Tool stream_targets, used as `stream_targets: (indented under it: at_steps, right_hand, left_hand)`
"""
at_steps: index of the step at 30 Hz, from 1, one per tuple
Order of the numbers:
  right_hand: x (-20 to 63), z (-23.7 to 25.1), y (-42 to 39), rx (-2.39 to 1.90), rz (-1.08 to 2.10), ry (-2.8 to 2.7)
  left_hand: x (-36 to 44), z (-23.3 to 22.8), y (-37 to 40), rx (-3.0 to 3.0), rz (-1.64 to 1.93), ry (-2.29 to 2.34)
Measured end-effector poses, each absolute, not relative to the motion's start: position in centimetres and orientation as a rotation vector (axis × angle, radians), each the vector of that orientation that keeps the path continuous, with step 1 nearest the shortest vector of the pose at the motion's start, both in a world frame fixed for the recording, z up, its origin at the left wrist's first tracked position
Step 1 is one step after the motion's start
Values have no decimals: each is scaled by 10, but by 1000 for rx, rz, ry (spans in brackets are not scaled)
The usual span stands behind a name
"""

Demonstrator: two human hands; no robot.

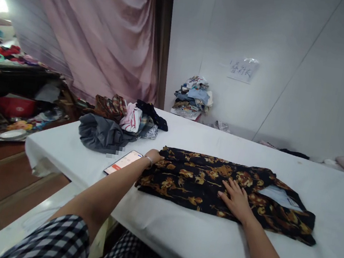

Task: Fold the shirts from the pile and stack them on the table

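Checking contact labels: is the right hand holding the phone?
No, the right hand lies flat on the black floral garment, while the phone lies on the table beside the left hand.

Black garment [215, 183] with golden-brown flowers — on a white table [177, 224].

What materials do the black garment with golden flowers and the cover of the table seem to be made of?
The black floral garment under both hands looks like thin, soft woven cloth, perhaps rayon or polyester: it lies very flat, with small ripples and a matte surface. The table cover looks like white cotton-like sheet fabric, matte, hanging in soft folds at its left corner. The exact fibre cannot be told for either.
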State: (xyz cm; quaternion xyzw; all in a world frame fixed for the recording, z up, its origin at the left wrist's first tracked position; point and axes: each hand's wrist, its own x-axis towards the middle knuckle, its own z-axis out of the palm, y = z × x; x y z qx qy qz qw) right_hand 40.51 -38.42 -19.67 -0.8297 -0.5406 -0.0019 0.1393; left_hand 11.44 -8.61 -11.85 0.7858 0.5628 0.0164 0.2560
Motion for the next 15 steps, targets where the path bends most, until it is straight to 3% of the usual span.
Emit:
stream_targets:
  at_steps: [6, 15]
  right_hand:
    - [403, -193, -385, -2302, -109, -1551]
    - [404, -192, -385, -2218, 63, -1570]
  left_hand:
    - [110, -101, -89, 2053, 50, 1484]
    - [110, -80, -108, 1876, 37, 1351]
